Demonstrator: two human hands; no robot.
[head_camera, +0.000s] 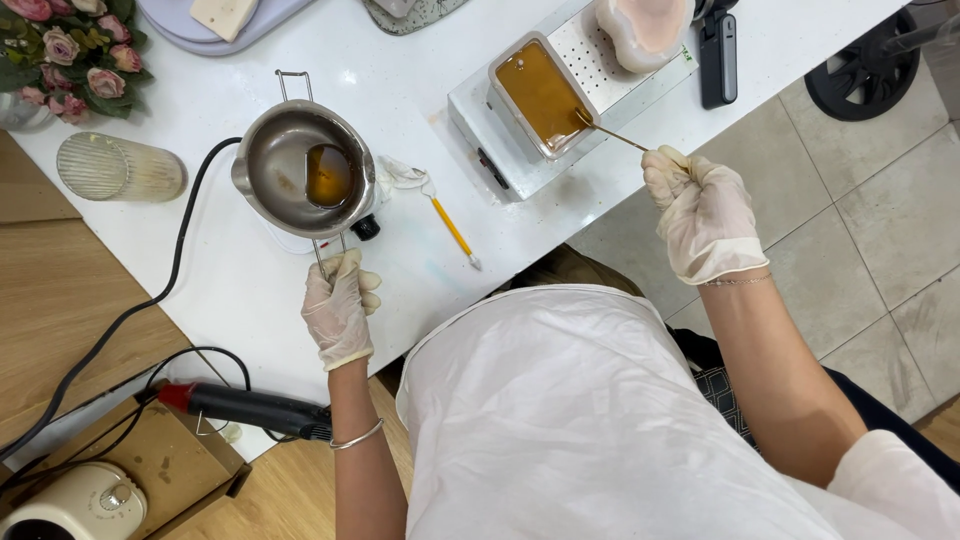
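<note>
Gloves on both hands, white apron below me. My left hand (340, 308) is closed around the wire handle of the steel melting pot (303, 170), fingers curled tight on it at about 6 o'clock from the pot. The pot sits on a small white base (285, 240) on the white table (400, 90), a pool of amber liquid (328, 176) gathered toward its right side. My right hand (703, 212) is pinched shut on the end of a thin metal rod (612, 134), thumb and fingers together, the rest of the fist loosely curled. The rod runs toward 10 o'clock from that hand, and its tip dips into the rectangular tin (540, 95) of brown wax, which rests on a white perforated heater box (575, 90). A pale pink silicone mould (645, 30) sits on the same box at 1 o'clock from the tin. Between the pot and the heater lies a yellow-handled tool (452, 228) beside a crumpled white tissue (402, 174). A ribbed glass (120, 168) lies on its side at 9 o'clock from the pot, with pink flowers (65, 50) beyond it. A black-and-red heat tool (250, 408) lies at 7 o'clock from my left hand, its black cable (160, 290) looping over the table edge.
</note>
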